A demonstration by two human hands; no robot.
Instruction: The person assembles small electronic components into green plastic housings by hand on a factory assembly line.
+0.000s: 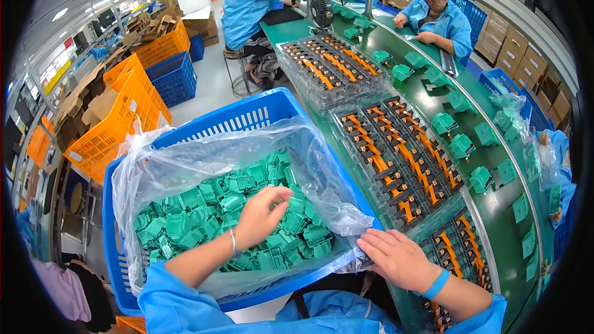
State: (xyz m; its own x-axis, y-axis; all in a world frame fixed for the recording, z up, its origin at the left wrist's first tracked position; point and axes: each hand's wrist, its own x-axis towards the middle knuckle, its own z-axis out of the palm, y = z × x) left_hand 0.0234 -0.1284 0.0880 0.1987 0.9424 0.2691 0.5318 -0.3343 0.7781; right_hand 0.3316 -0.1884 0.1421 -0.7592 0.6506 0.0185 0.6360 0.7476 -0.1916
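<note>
A blue plastic crate (117, 272) stands before me, lined with a clear plastic bag (185, 164). Inside lies a heap of green plastic housings (185, 216). Over the right part of that heap is my left hand (263, 213), its fingers loosely bent and thumb apart; no part shows in it. My right hand (396, 258) rests with outstretched fingers on the bag's edge at the crate's near right corner. The bag's film is bunched under those fingertips.
Right of the crate, clear trays (396, 161) of black parts with orange strips line the green bench. Green housings (461, 146) sit in rows on the green conveyor (495, 210). Co-workers in blue (442, 18) sit beyond. Orange crates (124, 117) with cardboard stand left.
</note>
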